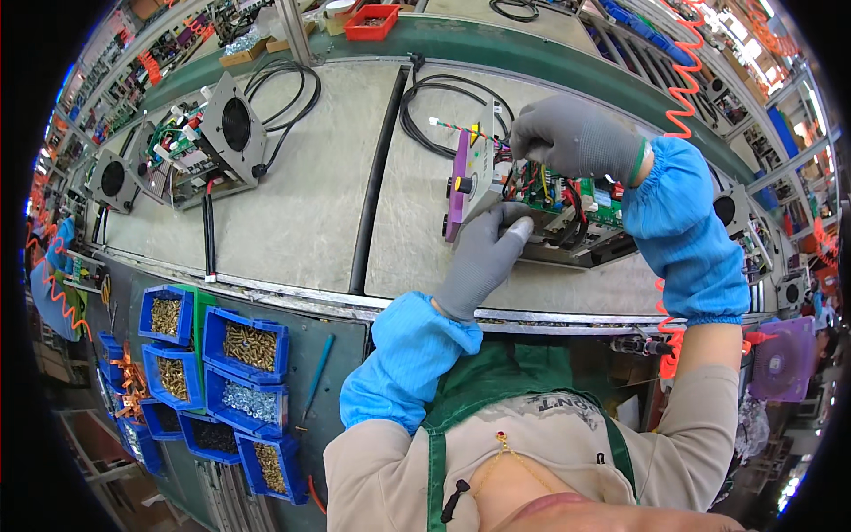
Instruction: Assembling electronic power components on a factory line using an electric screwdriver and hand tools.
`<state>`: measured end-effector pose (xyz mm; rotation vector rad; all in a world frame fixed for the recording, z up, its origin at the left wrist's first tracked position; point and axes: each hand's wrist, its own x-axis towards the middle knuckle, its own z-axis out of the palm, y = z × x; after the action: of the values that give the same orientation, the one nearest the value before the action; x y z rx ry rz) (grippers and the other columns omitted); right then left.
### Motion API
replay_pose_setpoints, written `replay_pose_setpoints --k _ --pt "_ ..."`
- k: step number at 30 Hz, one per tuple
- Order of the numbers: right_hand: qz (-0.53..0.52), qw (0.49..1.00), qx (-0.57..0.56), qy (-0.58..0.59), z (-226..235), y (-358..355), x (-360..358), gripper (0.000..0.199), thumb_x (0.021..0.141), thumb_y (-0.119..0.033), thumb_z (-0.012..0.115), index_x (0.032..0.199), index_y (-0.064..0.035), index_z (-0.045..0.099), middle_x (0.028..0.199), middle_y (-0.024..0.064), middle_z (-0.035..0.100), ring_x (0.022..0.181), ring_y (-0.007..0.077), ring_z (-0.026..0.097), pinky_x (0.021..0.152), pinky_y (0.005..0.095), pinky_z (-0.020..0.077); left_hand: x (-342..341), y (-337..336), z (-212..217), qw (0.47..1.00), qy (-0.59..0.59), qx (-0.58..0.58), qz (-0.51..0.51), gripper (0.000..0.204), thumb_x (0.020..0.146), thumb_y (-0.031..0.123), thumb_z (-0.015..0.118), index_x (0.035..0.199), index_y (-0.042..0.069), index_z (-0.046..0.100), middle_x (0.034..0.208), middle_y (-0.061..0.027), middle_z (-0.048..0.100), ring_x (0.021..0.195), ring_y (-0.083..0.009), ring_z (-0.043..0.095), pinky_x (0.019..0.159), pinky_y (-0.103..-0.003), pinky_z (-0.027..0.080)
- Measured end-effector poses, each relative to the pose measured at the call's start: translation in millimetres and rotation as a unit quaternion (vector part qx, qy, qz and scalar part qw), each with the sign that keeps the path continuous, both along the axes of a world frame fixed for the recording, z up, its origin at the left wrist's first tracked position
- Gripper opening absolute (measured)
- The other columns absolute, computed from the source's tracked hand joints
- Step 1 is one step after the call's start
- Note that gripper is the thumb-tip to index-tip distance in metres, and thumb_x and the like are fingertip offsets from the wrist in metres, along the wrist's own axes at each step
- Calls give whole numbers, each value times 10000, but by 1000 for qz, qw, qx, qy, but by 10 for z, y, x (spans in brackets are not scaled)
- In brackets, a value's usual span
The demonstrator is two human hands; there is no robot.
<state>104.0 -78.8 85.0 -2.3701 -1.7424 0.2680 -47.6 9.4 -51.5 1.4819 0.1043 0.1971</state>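
Note:
An open electronic device chassis [581, 257] lies on the work surface in front of me, with a green circuit board [606, 213] and many coloured wires inside. At its left end stands a grey front panel with a purple face [457, 188] and a black knob. My left hand [486, 257], gloved in grey, is closed round the panel's lower near corner, thumb toward the chassis. Above the wiring, my gloved right hand [572, 137] has its fingers pinched together where a twisted red and green wire lead [461, 129] reaches them. The fingertips are partly hidden.
Blue bins [245, 346] of screws and nuts stand at the lower left, beside a teal pen-like tool [317, 377]. Another part-built device [213, 142] sits at the left. A black cable [425, 84] lies coiled behind my chassis. An orange coiled hose [683, 84] hangs at the right.

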Motion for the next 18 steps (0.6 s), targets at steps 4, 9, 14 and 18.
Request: replay_pose_setpoints --k 4,9,14,18 --pt "-12 994 -51 -95 -65 92 -106 175 747 -42 614 921 -48 593 822 158 629 812 345 608 688 414 486 56 46 52 993 98 46 -52 392 904 239 549 1178 -41 553 905 -65 590 769 -101 540 671 -257 449" --pt "-91 976 -155 -123 -50 242 -137 307 736 -43 626 1030 -62 540 856 188 645 869 376 628 717 448 483 131 -47 -42 993 -9 -109 -38 430 898 208 537 1230 -63 499 969 -68 601 807 -102 547 697 -245 452" --pt "-92 982 -131 -103 -46 260 -102 306 725 -40 634 1008 -24 519 849 222 632 868 405 619 715 470 483 174 -48 -90 986 -4 -155 -63 533 892 189 536 1339 -70 406 1094 -104 593 907 -127 564 797 -254 461" --pt "-73 985 -112 -113 -113 230 -27 312 720 -29 627 1009 -16 509 841 233 628 854 415 616 701 478 483 203 -97 -122 977 -5 -200 -73 592 885 169 535 1387 -79 341 1214 -142 544 1029 -160 550 888 -276 448"
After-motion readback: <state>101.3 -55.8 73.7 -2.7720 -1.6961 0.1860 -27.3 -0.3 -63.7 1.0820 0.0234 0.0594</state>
